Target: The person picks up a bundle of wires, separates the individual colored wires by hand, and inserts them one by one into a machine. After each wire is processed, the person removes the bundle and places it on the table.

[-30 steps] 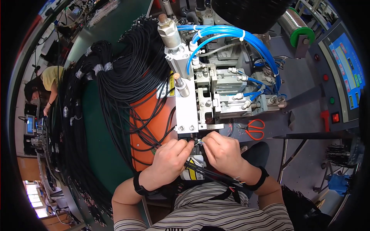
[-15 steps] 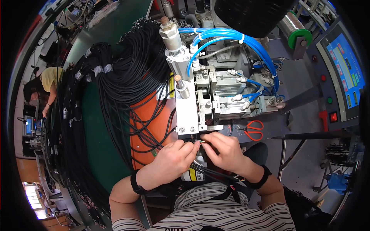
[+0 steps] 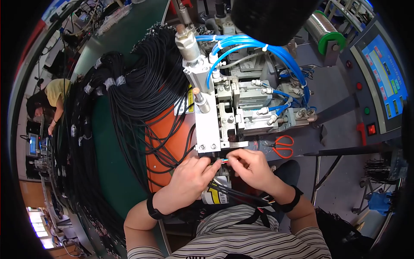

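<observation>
In front of the machine's white metal block (image 3: 208, 129), my left hand (image 3: 187, 179) is closed in a pinch on a black cable's end. Short coloured wires (image 3: 224, 160), blue, red and white among them, stick out past its thumb and forefinger. On the other side, my right hand (image 3: 253, 169) has its fingers curled in and closed at the tips of those wires. The cable itself is mostly hidden by the left hand. Several black cables (image 3: 233, 191) lie below the hands, over my lap.
A large bundle of black cables (image 3: 146, 86) lies at the left, over an orange surface (image 3: 166, 166). Blue air tubes (image 3: 276, 52) arch over the machine. Red-handled scissors (image 3: 283, 146) lie to the right, near a control screen (image 3: 384, 77). A co-worker (image 3: 54, 97) bends at far left.
The coloured wires now show spread between my hands, where before only a small greenish tip showed. My right hand's fingers have shifted slightly and curled more. The view has moved slightly.
</observation>
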Demonstrator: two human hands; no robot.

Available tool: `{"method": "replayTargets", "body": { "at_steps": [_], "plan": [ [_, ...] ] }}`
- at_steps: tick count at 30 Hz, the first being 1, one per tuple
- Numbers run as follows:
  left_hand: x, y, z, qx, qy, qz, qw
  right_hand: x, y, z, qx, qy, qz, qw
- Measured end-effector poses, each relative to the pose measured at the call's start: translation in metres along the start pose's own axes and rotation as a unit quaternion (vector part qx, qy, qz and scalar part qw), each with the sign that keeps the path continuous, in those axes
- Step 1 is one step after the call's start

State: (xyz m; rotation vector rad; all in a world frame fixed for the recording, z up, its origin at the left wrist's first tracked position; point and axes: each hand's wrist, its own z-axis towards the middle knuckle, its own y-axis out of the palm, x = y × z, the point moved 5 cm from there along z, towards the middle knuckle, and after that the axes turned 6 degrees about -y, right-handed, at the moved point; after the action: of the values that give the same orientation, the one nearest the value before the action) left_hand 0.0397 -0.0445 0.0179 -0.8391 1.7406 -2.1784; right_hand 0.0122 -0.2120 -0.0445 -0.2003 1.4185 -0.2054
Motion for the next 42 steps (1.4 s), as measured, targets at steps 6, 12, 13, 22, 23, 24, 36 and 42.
{"method": "replayTargets", "body": {
  "at_steps": [6, 12, 13, 22, 23, 24, 36, 42],
  "plan": [
    [-0.025, -0.006, -0.02, 0.077, -0.061, -0.036, 0.995, -0.003, 0.002, 0.002, 0.013, -0.065, -0.072, 0.995],
    [-0.012, -0.015, -0.028, 0.08, 0.045, -0.115, 0.989, -0.011, -0.002, -0.004, 0.017, -0.069, -0.098, 0.993],
    [-0.01, -0.016, -0.032, 0.081, 0.043, -0.115, 0.989, -0.016, -0.002, -0.005, 0.015, -0.069, -0.098, 0.993],
    [-0.008, -0.009, -0.048, 0.055, -0.084, -0.076, 0.992, -0.016, 0.02, -0.016, -0.037, 0.081, 0.364, 0.927],
    [-0.003, -0.011, -0.044, 0.044, -0.08, -0.104, 0.99, -0.018, 0.023, -0.016, -0.057, 0.067, 0.334, 0.939],
    [0.0, -0.011, -0.042, 0.034, -0.075, -0.133, 0.988, -0.02, 0.025, -0.017, -0.076, 0.053, 0.303, 0.948],
    [-0.003, 0.004, -0.018, 0.12, -0.076, -0.257, 0.956, -0.02, 0.019, -0.019, -0.021, 0.056, 0.37, 0.927],
    [0.007, 0.002, -0.011, 0.125, -0.05, -0.236, 0.962, -0.013, 0.019, -0.018, -0.053, 0.111, 0.479, 0.869]
  ]
}}
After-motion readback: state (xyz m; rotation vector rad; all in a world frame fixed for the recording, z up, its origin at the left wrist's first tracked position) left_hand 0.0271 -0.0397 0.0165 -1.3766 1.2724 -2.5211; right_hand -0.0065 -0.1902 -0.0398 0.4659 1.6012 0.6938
